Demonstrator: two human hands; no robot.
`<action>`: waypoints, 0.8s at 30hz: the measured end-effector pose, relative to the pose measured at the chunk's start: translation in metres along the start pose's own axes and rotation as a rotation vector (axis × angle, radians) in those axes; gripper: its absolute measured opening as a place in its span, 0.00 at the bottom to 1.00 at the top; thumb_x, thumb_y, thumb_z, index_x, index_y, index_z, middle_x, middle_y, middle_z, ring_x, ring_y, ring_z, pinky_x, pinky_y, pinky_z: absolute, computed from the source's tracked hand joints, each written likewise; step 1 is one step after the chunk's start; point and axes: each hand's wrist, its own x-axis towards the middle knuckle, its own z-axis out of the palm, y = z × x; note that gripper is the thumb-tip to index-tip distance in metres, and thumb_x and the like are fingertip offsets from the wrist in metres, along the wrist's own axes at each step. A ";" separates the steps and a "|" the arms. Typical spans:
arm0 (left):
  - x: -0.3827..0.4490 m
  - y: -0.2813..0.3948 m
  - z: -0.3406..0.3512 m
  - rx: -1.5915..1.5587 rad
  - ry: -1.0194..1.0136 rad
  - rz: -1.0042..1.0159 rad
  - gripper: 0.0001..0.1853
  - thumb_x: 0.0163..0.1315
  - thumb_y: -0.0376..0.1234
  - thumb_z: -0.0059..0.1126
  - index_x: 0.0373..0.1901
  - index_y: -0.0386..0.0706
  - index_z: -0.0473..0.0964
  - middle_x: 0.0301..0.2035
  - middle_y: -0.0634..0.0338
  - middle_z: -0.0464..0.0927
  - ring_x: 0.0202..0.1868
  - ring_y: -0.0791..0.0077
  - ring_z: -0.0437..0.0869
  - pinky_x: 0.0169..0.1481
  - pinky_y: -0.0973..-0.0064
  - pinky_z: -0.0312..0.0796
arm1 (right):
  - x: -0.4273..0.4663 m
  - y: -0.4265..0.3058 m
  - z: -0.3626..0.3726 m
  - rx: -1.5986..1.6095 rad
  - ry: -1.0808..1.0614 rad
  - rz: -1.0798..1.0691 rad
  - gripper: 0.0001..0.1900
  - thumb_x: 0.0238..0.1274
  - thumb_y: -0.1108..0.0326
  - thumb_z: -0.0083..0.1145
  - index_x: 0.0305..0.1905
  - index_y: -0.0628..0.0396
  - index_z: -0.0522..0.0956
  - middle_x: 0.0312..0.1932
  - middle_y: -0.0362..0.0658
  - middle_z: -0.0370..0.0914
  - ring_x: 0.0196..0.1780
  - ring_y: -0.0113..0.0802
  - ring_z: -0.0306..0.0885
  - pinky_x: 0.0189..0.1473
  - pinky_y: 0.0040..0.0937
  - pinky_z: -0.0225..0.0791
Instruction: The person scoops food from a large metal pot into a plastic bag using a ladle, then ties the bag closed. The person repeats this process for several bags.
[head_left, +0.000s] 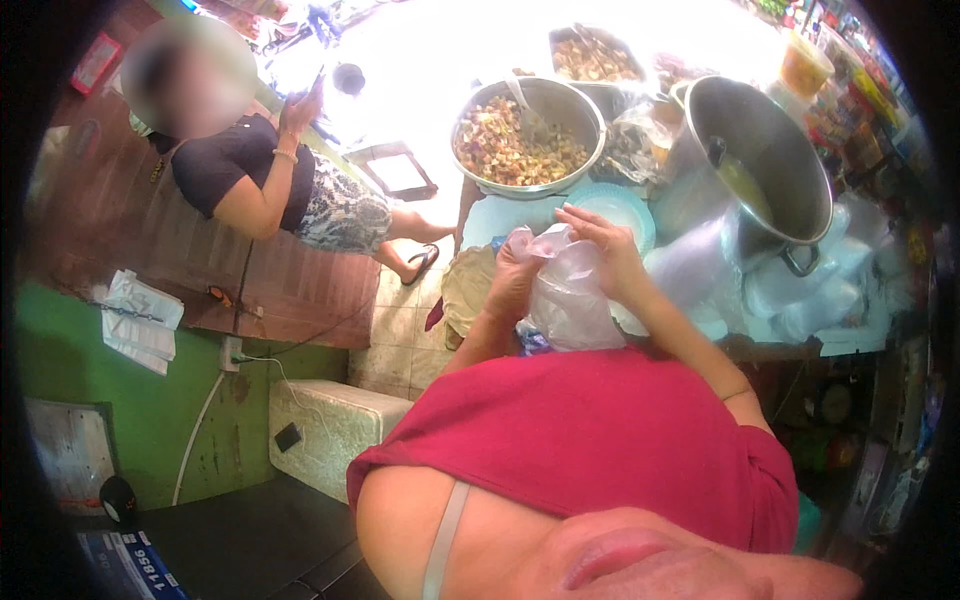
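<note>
My left hand (512, 279) grips the bunched top of a translucent plastic bag (571, 304) that hangs close to my chest. My right hand (609, 251) is at the bag's other side, fingers extended across its gathered top; whether it grips the plastic I cannot tell. Behind my hands lies a light blue plate (619, 210). Beyond it stands a steel bowl (529, 187) of chopped food (502, 146) with a spoon (525, 105) in it. A beige cloth (466, 292) hangs at the table's left edge, next to my left hand.
A large steel pot (750, 150) with a ladle stands at the right, stacked clear plastic containers (802, 292) beside it. A metal tray of food (596, 60) is at the back. At the left, another person (247, 165) stands holding a phone. A foam box (330, 427) is lower left.
</note>
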 end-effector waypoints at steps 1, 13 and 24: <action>0.000 0.002 -0.001 0.046 -0.002 0.015 0.12 0.63 0.27 0.64 0.48 0.43 0.77 0.43 0.61 0.83 0.43 0.77 0.83 0.48 0.75 0.78 | 0.003 0.000 0.000 0.113 -0.022 0.048 0.26 0.57 0.68 0.62 0.63 0.43 0.78 0.61 0.48 0.78 0.55 0.38 0.82 0.58 0.41 0.61; -0.007 0.006 -0.008 0.048 0.117 -0.021 0.12 0.65 0.27 0.62 0.50 0.40 0.78 0.42 0.61 0.83 0.42 0.76 0.84 0.48 0.77 0.77 | 0.011 -0.002 0.005 -0.241 -0.058 -0.045 0.36 0.49 0.67 0.66 0.68 0.39 0.73 0.61 0.46 0.79 0.60 0.37 0.79 0.56 0.42 0.60; -0.002 0.017 0.013 0.171 0.030 -0.047 0.16 0.58 0.25 0.69 0.47 0.41 0.76 0.40 0.62 0.82 0.41 0.79 0.82 0.45 0.79 0.77 | -0.003 -0.015 -0.004 -0.316 0.098 -0.124 0.29 0.51 0.72 0.63 0.62 0.43 0.78 0.56 0.43 0.82 0.48 0.35 0.82 0.54 0.41 0.60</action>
